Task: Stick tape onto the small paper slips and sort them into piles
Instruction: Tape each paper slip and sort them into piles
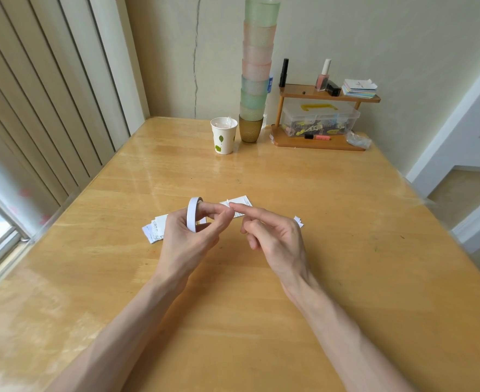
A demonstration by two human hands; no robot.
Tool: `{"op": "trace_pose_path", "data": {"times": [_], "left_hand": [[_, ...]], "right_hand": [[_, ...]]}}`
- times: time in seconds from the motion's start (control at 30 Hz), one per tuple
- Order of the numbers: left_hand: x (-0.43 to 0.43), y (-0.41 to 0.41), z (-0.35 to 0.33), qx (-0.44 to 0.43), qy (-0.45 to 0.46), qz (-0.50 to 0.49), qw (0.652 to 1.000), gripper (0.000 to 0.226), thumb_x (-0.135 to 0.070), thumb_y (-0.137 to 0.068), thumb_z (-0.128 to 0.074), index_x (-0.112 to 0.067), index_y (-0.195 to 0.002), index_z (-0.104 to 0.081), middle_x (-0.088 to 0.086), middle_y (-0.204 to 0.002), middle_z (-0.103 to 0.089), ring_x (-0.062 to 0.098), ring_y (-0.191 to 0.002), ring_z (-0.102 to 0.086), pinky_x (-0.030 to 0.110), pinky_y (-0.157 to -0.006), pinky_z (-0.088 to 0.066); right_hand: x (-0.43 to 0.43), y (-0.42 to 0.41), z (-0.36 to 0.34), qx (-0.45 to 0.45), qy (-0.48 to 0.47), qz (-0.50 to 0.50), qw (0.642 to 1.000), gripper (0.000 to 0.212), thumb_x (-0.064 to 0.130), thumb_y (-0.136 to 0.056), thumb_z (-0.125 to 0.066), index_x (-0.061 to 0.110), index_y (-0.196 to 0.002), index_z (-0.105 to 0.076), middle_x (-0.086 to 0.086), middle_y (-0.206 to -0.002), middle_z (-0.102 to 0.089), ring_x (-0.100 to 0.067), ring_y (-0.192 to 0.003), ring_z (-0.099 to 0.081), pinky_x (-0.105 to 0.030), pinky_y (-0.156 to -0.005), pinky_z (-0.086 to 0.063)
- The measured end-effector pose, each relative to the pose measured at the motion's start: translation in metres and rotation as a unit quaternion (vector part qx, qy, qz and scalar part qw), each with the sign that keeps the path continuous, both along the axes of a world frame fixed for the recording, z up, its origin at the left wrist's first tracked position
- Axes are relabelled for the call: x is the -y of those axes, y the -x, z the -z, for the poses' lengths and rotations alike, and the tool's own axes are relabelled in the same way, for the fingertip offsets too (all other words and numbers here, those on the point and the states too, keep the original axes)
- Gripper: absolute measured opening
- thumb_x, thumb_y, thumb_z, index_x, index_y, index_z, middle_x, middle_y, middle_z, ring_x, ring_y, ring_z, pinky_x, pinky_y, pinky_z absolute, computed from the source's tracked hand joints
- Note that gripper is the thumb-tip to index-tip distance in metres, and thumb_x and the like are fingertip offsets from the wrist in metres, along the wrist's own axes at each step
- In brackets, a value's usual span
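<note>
Clasps upright white ring-shaped tape roll (192,215) in left hand (188,236), a finger through its core; extends straight index of right hand (272,236), holding nothing, toward the roll's far edge. Shows, just beyond both fingertips, white rectangular paper slip (240,205) flat on glossy wooden table (346,193), long axis left-right, nearer the right hand

Paper cup (224,135) beside tall tumbler stack (257,69), wooden shelf (317,145) nearby

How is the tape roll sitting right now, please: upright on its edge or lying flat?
Upright on edge: the left hand holds the tape roll above the table, a finger through its hole.
</note>
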State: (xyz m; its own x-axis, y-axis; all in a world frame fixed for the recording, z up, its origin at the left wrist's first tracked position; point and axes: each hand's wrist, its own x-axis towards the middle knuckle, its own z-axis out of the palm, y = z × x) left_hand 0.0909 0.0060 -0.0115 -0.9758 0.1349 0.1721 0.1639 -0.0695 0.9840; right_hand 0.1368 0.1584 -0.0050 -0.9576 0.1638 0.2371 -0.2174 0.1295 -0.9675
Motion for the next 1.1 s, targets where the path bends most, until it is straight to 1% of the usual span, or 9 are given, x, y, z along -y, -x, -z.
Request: {"op": "trace_pose_path", "data": {"times": [0.07, 0.27, 0.4, 0.47, 0.57, 0.63, 0.77, 1.0, 1.1], "left_hand": [[-0.0004, -0.0005, -0.0006, -0.001, 0.0, -0.003, 1.0, 0.021, -0.023, -0.091, -0.078, -0.003, -0.091, -0.078, -0.016, -0.059, -0.05, 0.013, -0.051, -0.036, 0.021, -0.048, -0.033], [0.0001, -0.0005, -0.0015, -0.002, -0.001, -0.004, 1.0, 0.021, -0.025, -0.09, -0.079, -0.004, -0.091, -0.079, -0.015, -0.061, -0.051, 0.012, -0.053, -0.035, 0.024, -0.05, -0.033], [0.0008, -0.0008, -0.0009, -0.004, 0.006, -0.005, 1.0, 0.021, -0.026, -0.09, -0.079, -0.005, -0.091, -0.078, -0.016, -0.061, -0.051, 0.012, -0.052, -0.036, 0.023, -0.05, -0.034], [0.001, -0.0009, -0.0011, -0.004, 0.005, 0.001, 1.0, 0.02, -0.026, -0.09, -0.079, -0.007, -0.091, -0.078, -0.014, -0.065, -0.053, 0.013, -0.052, -0.036, 0.024, -0.051, -0.034], [0.001, -0.0014, -0.0012, -0.006, 0.007, 0.003, 1.0, 0.018, -0.026, -0.091, -0.078, -0.008, -0.09, -0.078, -0.012, -0.067, -0.054, 0.013, -0.054, -0.038, 0.026, -0.053, -0.035], [0.0014, -0.0016, -0.0011, -0.008, 0.009, 0.002, 1.0, 0.016, -0.024, -0.092, -0.078, -0.008, -0.088, -0.077, -0.01, -0.068, -0.055, 0.014, -0.055, -0.039, 0.029, -0.054, -0.036], [0.0005, -0.0015, -0.0017, -0.01, 0.019, -0.004, 1.0, 0.013, -0.015, -0.093, -0.076, -0.01, -0.082, -0.074, -0.005, -0.072, -0.058, 0.013, -0.058, -0.042, 0.029, -0.057, -0.039], [0.0009, -0.0025, -0.0043, -0.01, 0.004, 0.006, 1.0, 0.015, -0.008, -0.094, -0.074, -0.009, -0.079, -0.072, -0.001, -0.07, -0.053, 0.015, -0.053, -0.037, 0.021, -0.05, -0.035], [0.0012, -0.0032, -0.0056, -0.006, -0.006, 0.016, 1.0, 0.014, -0.007, -0.093, -0.074, -0.006, -0.08, -0.071, -0.004, -0.068, -0.052, 0.015, -0.052, -0.036, 0.02, -0.049, -0.034]], "right_hand": [[0.0007, 0.0, -0.0005, 0.002, 0.004, 0.001, 1.0, 0.04, 0.015, -0.088, -0.054, 0.03, -0.112, -0.082, -0.023, -0.073, -0.048, -0.021, -0.064, -0.043, -0.027, -0.067, -0.042], [0.0023, -0.0003, -0.0013, 0.005, 0.007, 0.005, 1.0, 0.04, 0.017, -0.085, -0.055, 0.031, -0.112, -0.082, -0.027, -0.073, -0.047, -0.023, -0.063, -0.042, -0.027, -0.066, -0.042], [0.0026, -0.0009, -0.0009, 0.002, 0.005, 0.0, 1.0, 0.041, 0.015, -0.086, -0.054, 0.028, -0.113, -0.081, -0.024, -0.069, -0.046, -0.039, -0.067, -0.042, -0.028, -0.065, -0.041], [0.0025, -0.0005, -0.0006, 0.004, 0.005, 0.001, 1.0, 0.04, 0.015, -0.087, -0.054, 0.028, -0.113, -0.081, -0.023, -0.067, -0.046, -0.042, -0.07, -0.044, -0.027, -0.065, -0.041], [0.0022, -0.0002, -0.0002, 0.008, 0.007, 0.003, 1.0, 0.04, 0.016, -0.086, -0.054, 0.027, -0.113, -0.082, -0.024, -0.068, -0.047, -0.04, -0.068, -0.043, -0.029, -0.065, -0.041], [0.003, -0.0002, 0.0003, 0.011, 0.009, 0.002, 1.0, 0.039, 0.017, -0.085, -0.055, 0.028, -0.112, -0.082, -0.024, -0.069, -0.049, -0.035, -0.064, -0.041, -0.03, -0.065, -0.041], [0.0035, -0.0006, 0.0012, 0.009, 0.009, -0.001, 1.0, 0.039, 0.015, -0.085, -0.055, 0.027, -0.111, -0.082, -0.013, -0.067, -0.053, -0.02, -0.061, -0.043, -0.027, -0.063, -0.041], [0.0019, -0.003, -0.0013, 0.04, 0.061, -0.025, 0.997, 0.036, 0.021, -0.086, -0.055, 0.029, -0.107, -0.083, -0.021, -0.075, -0.054, -0.021, -0.067, -0.045, -0.029, -0.071, -0.041], [-0.0001, -0.0039, -0.0019, 0.065, 0.111, -0.048, 0.991, 0.035, 0.021, -0.088, -0.055, 0.023, -0.108, -0.083, -0.009, -0.078, -0.056, -0.022, -0.069, -0.043, -0.029, -0.07, -0.039]]}}
